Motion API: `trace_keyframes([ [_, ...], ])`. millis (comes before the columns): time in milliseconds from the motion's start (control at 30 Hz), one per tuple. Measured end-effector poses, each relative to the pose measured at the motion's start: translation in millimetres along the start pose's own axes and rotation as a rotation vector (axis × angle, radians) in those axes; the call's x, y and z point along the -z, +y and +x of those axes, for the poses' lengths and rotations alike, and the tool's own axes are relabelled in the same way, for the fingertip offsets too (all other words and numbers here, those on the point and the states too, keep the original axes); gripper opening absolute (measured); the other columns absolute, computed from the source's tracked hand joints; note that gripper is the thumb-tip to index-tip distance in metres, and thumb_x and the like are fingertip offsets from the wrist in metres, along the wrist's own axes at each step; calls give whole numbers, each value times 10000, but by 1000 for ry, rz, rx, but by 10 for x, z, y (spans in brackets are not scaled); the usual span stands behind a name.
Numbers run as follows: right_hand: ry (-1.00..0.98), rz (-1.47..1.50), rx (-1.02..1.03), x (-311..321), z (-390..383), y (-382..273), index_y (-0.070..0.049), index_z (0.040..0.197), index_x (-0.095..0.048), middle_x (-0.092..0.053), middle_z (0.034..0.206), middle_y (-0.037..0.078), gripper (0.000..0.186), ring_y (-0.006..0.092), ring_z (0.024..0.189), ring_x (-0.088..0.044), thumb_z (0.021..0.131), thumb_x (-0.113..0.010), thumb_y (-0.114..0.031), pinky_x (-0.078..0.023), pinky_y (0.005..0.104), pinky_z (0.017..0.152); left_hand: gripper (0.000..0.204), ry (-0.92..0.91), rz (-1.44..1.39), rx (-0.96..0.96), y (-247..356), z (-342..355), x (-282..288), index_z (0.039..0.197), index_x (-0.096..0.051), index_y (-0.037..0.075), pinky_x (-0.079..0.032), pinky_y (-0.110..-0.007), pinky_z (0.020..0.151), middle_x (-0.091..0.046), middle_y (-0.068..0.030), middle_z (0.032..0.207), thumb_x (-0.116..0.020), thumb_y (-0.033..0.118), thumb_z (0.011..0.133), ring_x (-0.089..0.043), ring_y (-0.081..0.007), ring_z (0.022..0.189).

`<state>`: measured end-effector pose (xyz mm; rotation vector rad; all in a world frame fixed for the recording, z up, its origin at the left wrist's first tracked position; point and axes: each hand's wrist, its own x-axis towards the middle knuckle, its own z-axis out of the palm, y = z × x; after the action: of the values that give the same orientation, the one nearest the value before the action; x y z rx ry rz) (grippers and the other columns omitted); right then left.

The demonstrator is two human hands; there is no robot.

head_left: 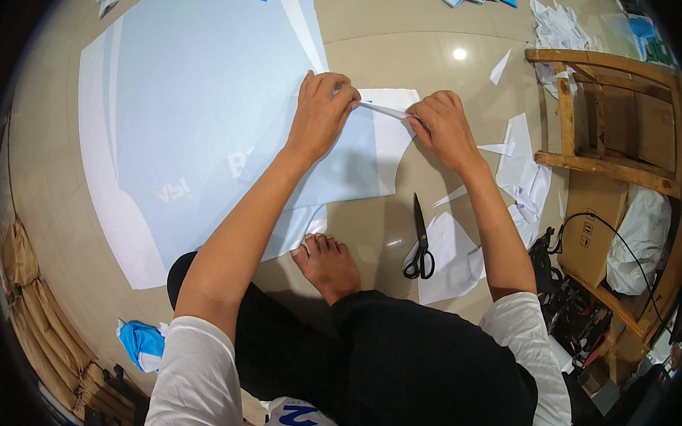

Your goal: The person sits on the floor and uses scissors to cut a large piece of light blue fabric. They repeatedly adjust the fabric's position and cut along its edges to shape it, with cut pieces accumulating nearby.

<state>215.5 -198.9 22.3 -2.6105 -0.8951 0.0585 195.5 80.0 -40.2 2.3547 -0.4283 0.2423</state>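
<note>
A light blue fabric piece with white borders [347, 167] lies in front of me, partly over a larger light blue panel [195, 77] with white edges. My left hand [324, 112] pinches the far edge of the smaller piece, fingers closed. To its right, my right hand [444, 128] is also closed on that edge, and a narrow folded strip of the fabric runs taut between both hands. Black-handled scissors [421, 251] rest on the floor below my right hand, blades pointing away from me. My fingertips cover exactly where the cloth is gripped.
White fabric scraps [451, 260] lie beside the scissors, with more offcuts [519, 171] farther right. A wooden frame [609, 168] stands at the right, near a cardboard box [590, 231] and a white plastic bag [638, 241]. My bare foot [328, 267] is by the fabric. Blue cloth [142, 344] sits at lower left.
</note>
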Motion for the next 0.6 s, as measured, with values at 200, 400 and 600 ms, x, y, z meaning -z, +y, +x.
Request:
trace_keyframes([
  [200,125,708,-396,-76,5,-102,-34,1048,-730,-714,883,61,161,200,883,-662,969,-800,-156,-523,364,882,110,-86,-106,25,-77,30,76,1109,-733,136,-320,-601,1279,-687,-39,1120,-758,168,1007,-602,-292,1215],
  [400,-14,662,-731,-200,95,127,-4,1045,-741,-749,863,88,252,160,742,-668,1000,-792,-247,-534,336,690,112,-119,30,5,-87,123,46,1110,-756,145,-261,-609,1305,-680,-34,1055,-749,213,1021,-598,-283,1185],
  [600,106,409,-628,-263,232,36,21,989,-730,-726,823,89,296,162,702,-597,966,-833,-255,-499,342,666,125,-131,126,7,-63,143,98,1110,-757,159,-218,-653,1312,-689,-16,1048,-754,250,1024,-603,-266,1189],
])
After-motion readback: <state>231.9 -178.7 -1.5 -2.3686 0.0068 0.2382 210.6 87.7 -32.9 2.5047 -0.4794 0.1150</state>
